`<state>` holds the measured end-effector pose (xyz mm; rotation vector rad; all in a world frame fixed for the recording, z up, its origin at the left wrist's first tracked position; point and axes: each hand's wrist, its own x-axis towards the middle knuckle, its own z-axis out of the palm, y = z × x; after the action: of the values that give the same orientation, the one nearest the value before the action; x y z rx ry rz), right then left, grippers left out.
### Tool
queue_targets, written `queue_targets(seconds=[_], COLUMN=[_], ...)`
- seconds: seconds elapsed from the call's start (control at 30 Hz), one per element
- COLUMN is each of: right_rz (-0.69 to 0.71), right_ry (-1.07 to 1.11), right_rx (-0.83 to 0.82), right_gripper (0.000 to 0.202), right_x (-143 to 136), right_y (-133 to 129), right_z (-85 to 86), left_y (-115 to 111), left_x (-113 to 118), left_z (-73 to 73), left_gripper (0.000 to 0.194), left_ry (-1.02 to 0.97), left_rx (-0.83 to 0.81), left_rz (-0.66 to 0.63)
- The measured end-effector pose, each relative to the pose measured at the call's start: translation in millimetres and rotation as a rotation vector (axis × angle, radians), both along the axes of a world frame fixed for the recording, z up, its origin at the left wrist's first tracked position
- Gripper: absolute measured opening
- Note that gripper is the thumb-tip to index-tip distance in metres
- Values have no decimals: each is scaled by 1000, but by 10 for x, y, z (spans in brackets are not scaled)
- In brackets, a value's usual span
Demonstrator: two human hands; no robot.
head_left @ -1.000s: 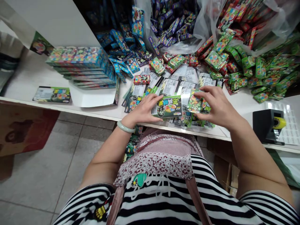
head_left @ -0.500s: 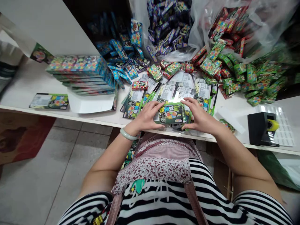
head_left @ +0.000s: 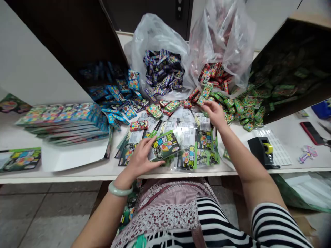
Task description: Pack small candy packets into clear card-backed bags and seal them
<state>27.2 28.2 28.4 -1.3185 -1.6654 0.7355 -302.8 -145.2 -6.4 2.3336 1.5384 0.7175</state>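
Note:
My left hand (head_left: pixel 141 156), with a pale bangle at its wrist, holds a dark green printed card box (head_left: pixel 166 146) between thumb and fingers at the table's front. Farther back, my right hand (head_left: pixel 214 112) has its fingertips on a small green candy box (head_left: pixel 201 101) at the pile's edge. Below and around the held box lie flat printed packages (head_left: pixel 186 156) with black, green and white faces. A red small box (head_left: pixel 139 125) rests on their left side. More small green boxes (head_left: pixel 239 105) are heaped to the right of my right hand.
Stacked rows of small boxes (head_left: pixel 62 115) stand in a white tray (head_left: pixel 74 156) at left. Behind are plastic bags of purple (head_left: pixel 164 70) and red boxes (head_left: pixel 216 73), and loose blue boxes (head_left: pixel 115 93). A black tape dispenser (head_left: pixel 260 151) and a phone (head_left: pixel 312 133) are at right.
My right hand has left the card box and reached back to the small green boxes. My left hand keeps the box, now tilted and farther left. The camera view has shifted up.

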Motion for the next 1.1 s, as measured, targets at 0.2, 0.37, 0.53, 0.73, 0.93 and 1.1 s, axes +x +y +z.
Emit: queue_targets(seconds=[0.2, 0.37, 0.53, 0.73, 0.93, 1.1], right_rz=[-472, -605, -520, -174, -29, 120], right_ry=[-245, -197, -61, 304, -345, -843], right_rx=[-116, -232, -146, -154, -87, -248], right_gripper=[34, 56, 41, 35, 44, 33], right_x=[140, -5, 117, 446, 404, 67], right_y=[1614, 2015, 1881, 928, -168, -456], right_z=[336, 276, 189, 220, 239, 164], left_y=[-46, -18, 27, 36, 33, 43], left_x=[-51, -148, -215, -178, -51, 117], left_z=[84, 26, -27, -38, 57, 102], left_gripper=[101, 99, 96, 93, 94, 95], left_ry=[4, 14, 11, -11, 10, 57], left_rx=[53, 50, 24, 24, 3, -19], left_rz=[4, 56, 84, 63, 24, -32])
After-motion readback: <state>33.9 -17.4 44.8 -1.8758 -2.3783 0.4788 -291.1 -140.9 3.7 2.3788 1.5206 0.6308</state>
